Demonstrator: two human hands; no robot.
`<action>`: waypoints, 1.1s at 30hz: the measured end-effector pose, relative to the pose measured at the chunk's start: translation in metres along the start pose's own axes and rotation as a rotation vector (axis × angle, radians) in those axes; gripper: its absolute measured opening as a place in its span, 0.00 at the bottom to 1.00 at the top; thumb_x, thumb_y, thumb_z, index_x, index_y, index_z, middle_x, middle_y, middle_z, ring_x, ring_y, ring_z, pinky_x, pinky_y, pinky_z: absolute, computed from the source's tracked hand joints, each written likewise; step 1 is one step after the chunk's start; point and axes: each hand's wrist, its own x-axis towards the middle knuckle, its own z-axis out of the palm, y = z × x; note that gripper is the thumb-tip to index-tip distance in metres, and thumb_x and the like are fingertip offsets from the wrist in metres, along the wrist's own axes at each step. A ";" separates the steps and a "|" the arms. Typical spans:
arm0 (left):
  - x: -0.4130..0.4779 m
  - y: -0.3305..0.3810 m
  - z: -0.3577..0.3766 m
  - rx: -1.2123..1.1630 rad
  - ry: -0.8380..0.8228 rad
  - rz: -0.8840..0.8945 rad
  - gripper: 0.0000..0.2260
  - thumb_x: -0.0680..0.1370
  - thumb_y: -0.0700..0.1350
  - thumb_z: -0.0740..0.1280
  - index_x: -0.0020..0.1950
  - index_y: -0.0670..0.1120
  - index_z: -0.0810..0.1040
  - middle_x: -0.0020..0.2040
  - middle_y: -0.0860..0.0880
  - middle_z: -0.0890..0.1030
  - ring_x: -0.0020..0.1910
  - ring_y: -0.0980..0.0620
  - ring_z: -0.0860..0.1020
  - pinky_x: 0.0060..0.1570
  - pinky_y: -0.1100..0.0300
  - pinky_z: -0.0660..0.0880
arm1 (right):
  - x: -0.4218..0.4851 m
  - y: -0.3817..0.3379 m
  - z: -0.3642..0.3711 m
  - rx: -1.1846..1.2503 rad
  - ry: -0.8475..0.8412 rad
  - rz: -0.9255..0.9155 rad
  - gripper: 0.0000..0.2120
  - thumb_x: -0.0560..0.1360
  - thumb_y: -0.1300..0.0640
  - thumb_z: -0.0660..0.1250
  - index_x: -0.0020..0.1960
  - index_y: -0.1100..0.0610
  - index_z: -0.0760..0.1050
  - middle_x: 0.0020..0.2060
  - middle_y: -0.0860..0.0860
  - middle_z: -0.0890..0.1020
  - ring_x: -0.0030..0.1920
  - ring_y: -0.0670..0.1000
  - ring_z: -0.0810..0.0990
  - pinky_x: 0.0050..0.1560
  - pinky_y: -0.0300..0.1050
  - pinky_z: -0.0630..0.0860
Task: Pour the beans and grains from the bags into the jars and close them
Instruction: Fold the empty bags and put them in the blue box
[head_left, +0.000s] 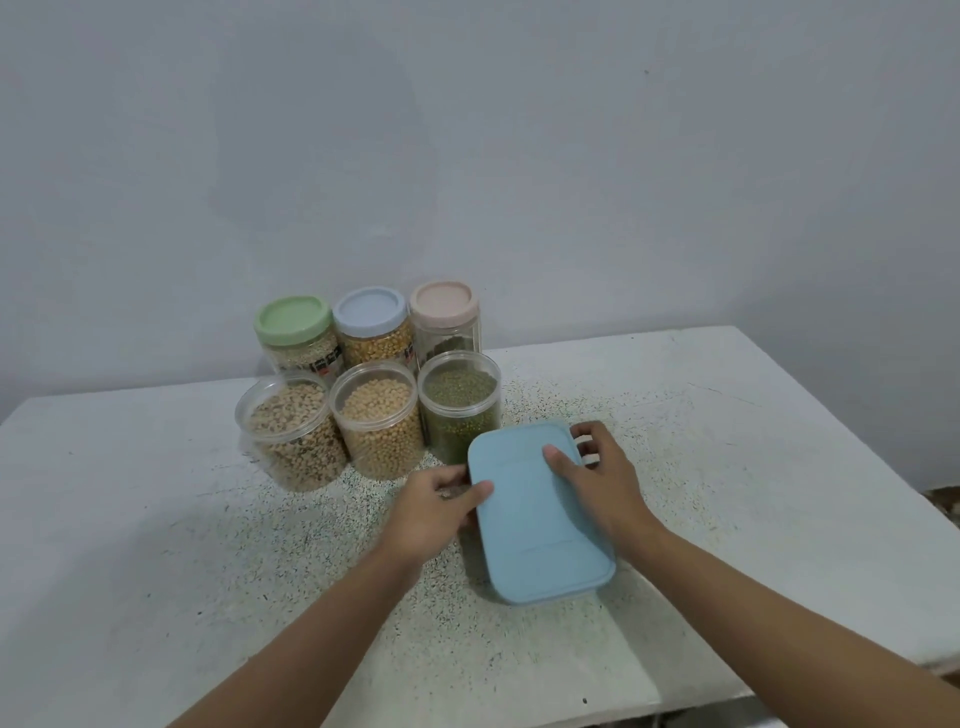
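Left hand (441, 499) & right hand (597, 478): fingers curled round opp. edges of blue rect. lid (540, 519), thumbs on top, prob. to seat it square. 3 front jars (376, 415) unlidded.

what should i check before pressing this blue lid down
1. Left hand grips the lid: ok.
2. Right hand grips its far corner: ok.
3. Lid seated on what is beneath: cannot tell, that is hidden.
4. Back jars closed: ok, all three lidded.
5. Front jars closed: not ok, all three open.
6. Front jars filled: ok.
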 end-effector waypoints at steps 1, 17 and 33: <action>0.000 0.002 0.003 -0.025 -0.002 0.000 0.18 0.77 0.45 0.75 0.67 0.46 0.81 0.57 0.54 0.86 0.55 0.54 0.84 0.59 0.49 0.81 | 0.001 0.000 -0.002 0.008 0.033 -0.012 0.14 0.78 0.48 0.71 0.58 0.51 0.72 0.49 0.47 0.79 0.47 0.49 0.81 0.42 0.44 0.77; 0.019 0.016 0.026 0.126 -0.177 0.028 0.27 0.80 0.49 0.72 0.77 0.55 0.68 0.55 0.55 0.86 0.50 0.56 0.85 0.50 0.57 0.82 | 0.052 0.009 -0.019 -0.004 0.164 0.012 0.15 0.78 0.47 0.71 0.59 0.51 0.73 0.48 0.44 0.78 0.45 0.45 0.80 0.38 0.41 0.73; 0.046 0.023 0.031 0.253 -0.209 0.118 0.19 0.79 0.53 0.71 0.70 0.58 0.76 0.56 0.62 0.84 0.30 0.61 0.76 0.38 0.56 0.76 | 0.156 -0.002 -0.017 -0.072 0.048 -0.013 0.18 0.77 0.45 0.73 0.60 0.55 0.77 0.51 0.49 0.81 0.46 0.50 0.81 0.44 0.44 0.75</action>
